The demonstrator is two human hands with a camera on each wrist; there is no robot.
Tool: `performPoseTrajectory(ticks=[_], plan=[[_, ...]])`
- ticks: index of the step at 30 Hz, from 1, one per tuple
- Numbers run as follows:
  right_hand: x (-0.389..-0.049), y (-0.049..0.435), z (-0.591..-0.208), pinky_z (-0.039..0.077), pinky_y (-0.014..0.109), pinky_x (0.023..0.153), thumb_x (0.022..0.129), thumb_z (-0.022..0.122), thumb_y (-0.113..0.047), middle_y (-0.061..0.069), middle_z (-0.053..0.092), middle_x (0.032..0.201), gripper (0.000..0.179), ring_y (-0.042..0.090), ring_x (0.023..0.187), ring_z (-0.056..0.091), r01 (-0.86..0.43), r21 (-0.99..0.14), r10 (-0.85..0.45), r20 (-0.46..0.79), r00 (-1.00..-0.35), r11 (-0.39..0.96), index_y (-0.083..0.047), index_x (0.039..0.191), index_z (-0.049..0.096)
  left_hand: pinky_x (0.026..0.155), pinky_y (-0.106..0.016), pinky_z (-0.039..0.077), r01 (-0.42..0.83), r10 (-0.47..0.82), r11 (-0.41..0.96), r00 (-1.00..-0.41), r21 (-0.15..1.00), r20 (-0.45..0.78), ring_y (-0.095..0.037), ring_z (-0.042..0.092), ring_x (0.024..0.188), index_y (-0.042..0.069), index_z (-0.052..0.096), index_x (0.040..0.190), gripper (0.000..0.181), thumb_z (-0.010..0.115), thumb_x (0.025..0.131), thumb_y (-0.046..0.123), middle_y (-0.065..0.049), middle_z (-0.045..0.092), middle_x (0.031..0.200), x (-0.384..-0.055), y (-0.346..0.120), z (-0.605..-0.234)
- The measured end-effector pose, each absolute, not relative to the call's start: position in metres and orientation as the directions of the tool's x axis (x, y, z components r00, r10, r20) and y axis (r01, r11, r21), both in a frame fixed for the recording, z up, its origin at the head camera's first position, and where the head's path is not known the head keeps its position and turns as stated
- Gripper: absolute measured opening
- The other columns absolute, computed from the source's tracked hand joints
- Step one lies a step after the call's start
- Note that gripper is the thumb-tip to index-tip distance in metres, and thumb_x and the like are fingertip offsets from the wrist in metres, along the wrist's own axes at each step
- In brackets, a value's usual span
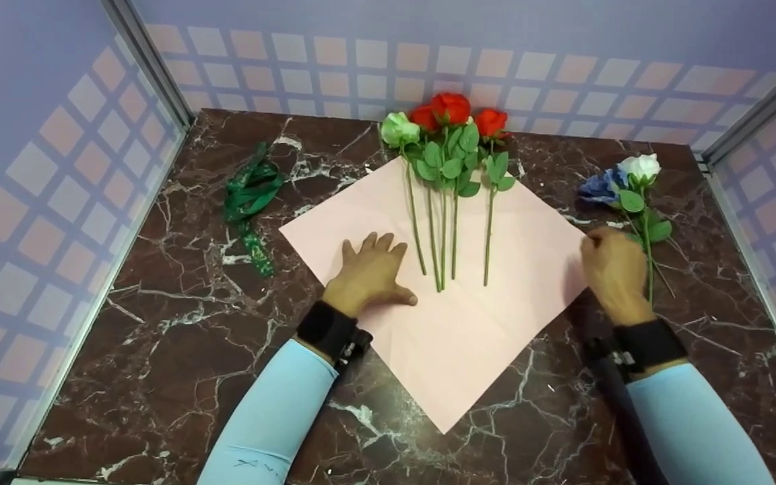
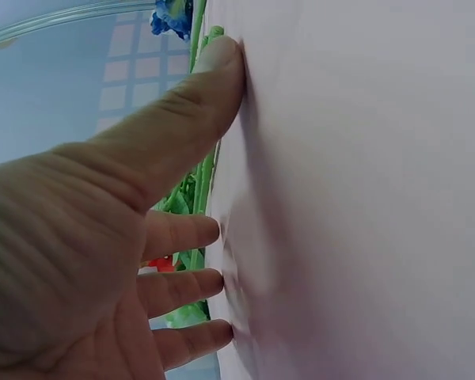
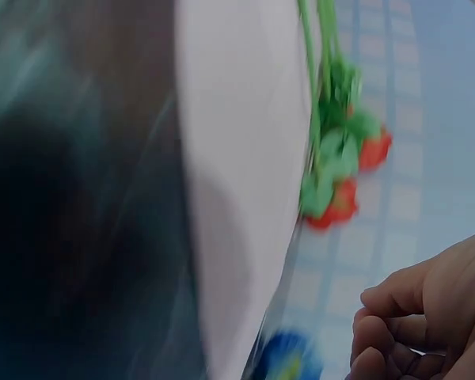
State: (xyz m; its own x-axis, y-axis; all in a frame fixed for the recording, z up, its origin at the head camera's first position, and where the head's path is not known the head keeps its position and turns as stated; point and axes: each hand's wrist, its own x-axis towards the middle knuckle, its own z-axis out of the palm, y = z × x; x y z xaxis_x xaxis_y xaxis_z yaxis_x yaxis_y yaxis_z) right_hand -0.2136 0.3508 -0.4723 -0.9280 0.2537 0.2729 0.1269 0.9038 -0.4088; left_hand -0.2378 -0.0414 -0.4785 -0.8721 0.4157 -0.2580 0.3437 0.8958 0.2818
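Observation:
A pink sheet of paper [image 1: 469,357] lies cornerwise on the table. On its left side my left hand [image 1: 371,269] rests with spread fingers; in the left wrist view the thumb [image 2: 210,87] and fingertips touch the paper. Red roses [image 1: 450,108] and a pale green-white rose [image 1: 399,129] lie across the upper part, stems down the middle. Over the paper's right corner is my right hand [image 1: 613,269], its fingers curled. The right wrist view shows these fingers [image 3: 372,360] with nothing visible between them. Just beyond lie a white rose [image 1: 640,168] and a blue flower [image 1: 602,186].
A green patterned ribbon [image 1: 253,195] lies loosely bundled at the left. The dark marbled table [image 1: 179,377] is bounded by tiled-pattern panels [image 1: 334,50] at the back and both sides.

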Motion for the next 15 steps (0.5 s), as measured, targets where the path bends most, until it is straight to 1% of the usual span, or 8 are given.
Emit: performPoseTrajectory(ticks=[2, 4, 7, 9, 12, 15], plan=[[-0.209, 0.37, -0.474, 0.049, 0.072, 0.078, 0.102, 0.053, -0.017, 0.036, 0.072, 0.106, 0.03, 0.062, 0.094, 0.065, 0.172, -0.399, 0.287, 0.248, -0.925, 0.901, 0.002, 0.11, 0.075, 0.122, -0.078, 0.014, 0.338, 0.415, 0.893, -0.873, 0.298, -0.255, -0.044, 0.02, 0.16, 0.015, 0.038, 0.164, 0.11, 0.084, 0.078, 0.065, -0.016, 0.027, 0.173, -0.238, -0.042, -0.478], [-0.205, 0.389, -0.477, 0.048, 0.072, 0.076, 0.101, 0.05, -0.017, 0.039, 0.07, 0.105, 0.031, 0.065, 0.093, 0.064, 0.226, -0.38, 0.322, 0.211, -0.923, 0.897, 0.004, 0.099, 0.073, 0.123, -0.078, 0.012, 0.332, 0.418, 0.888, -0.872, 0.319, -0.254, -0.044, 0.018, 0.161, 0.015, 0.037, 0.165, 0.111, 0.085, 0.078, 0.064, -0.017, 0.025, 0.174, -0.238, -0.042, -0.479], [-0.198, 0.413, -0.482, 0.048, 0.073, 0.071, 0.1, 0.05, -0.02, 0.046, 0.065, 0.103, 0.036, 0.067, 0.092, 0.062, 0.315, -0.346, 0.373, 0.113, -0.921, 0.884, 0.009, 0.088, 0.067, 0.124, -0.077, 0.01, 0.331, 0.424, 0.882, -0.868, 0.335, -0.26, -0.043, 0.015, 0.162, 0.013, 0.035, 0.165, 0.111, 0.085, 0.079, 0.063, -0.018, 0.022, 0.175, -0.237, -0.042, -0.48], [-0.193, 0.425, -0.484, 0.049, 0.072, 0.07, 0.101, 0.051, -0.025, 0.05, 0.062, 0.104, 0.042, 0.068, 0.093, 0.061, 0.369, -0.318, 0.397, 0.025, -0.918, 0.873, 0.012, 0.084, 0.063, 0.124, -0.076, 0.01, 0.333, 0.428, 0.88, -0.864, 0.339, -0.265, -0.043, 0.014, 0.162, 0.013, 0.034, 0.166, 0.11, 0.084, 0.08, 0.062, -0.018, 0.021, 0.175, -0.237, -0.042, -0.481], [-0.187, 0.437, -0.485, 0.05, 0.073, 0.075, 0.103, 0.053, -0.031, 0.053, 0.058, 0.111, 0.052, 0.069, 0.099, 0.059, 0.415, -0.293, 0.41, -0.079, -0.908, 0.862, 0.019, 0.098, 0.062, 0.125, -0.076, 0.01, 0.332, 0.428, 0.88, -0.864, 0.339, -0.266, -0.042, 0.014, 0.162, 0.013, 0.034, 0.166, 0.109, 0.084, 0.081, 0.061, -0.018, 0.022, 0.175, -0.236, -0.042, -0.483], [-0.185, 0.443, -0.484, 0.05, 0.074, 0.082, 0.104, 0.054, -0.033, 0.054, 0.056, 0.116, 0.057, 0.07, 0.104, 0.057, 0.44, -0.29, 0.423, -0.121, -0.898, 0.85, 0.023, 0.109, 0.06, 0.125, -0.075, 0.01, 0.328, 0.423, 0.882, -0.867, 0.338, -0.264, -0.042, 0.014, 0.162, 0.013, 0.035, 0.166, 0.108, 0.084, 0.081, 0.06, -0.018, 0.023, 0.174, -0.235, -0.042, -0.482]])
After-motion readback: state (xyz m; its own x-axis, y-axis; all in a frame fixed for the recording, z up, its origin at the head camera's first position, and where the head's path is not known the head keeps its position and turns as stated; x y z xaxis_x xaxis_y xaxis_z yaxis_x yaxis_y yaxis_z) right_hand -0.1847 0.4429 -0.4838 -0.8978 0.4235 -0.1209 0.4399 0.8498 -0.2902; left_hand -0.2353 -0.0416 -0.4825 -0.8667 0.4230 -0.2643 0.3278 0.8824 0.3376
